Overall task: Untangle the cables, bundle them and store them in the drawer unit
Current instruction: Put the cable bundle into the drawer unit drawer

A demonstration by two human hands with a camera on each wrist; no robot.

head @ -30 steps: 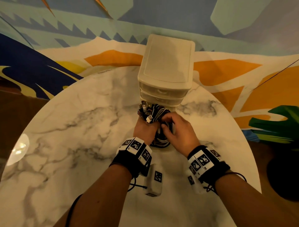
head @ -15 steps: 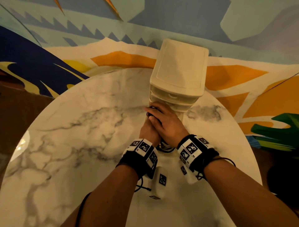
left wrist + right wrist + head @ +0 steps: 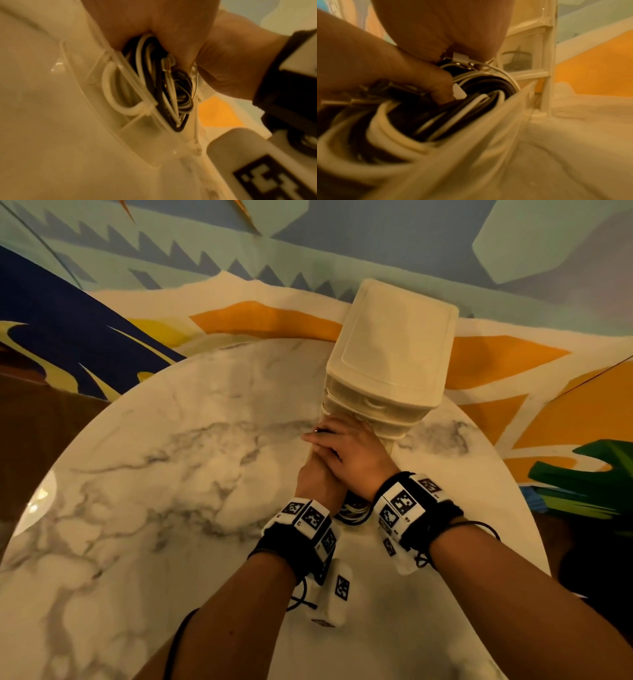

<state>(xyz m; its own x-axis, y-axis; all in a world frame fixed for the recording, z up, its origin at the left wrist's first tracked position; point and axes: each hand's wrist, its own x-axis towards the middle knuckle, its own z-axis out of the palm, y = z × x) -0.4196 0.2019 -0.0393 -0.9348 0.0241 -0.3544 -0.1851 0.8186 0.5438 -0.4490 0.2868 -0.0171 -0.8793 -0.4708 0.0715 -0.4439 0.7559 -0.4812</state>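
Hands meet at the drawer unit on the marble bench, right hand over left hand. Wrist views: both hands' fingers grasp the cable bundle inside the open bottom drawer.

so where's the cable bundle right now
The cable bundle sits in the pulled-out bottom drawer of the drawer unit, under the left hand and right hand.
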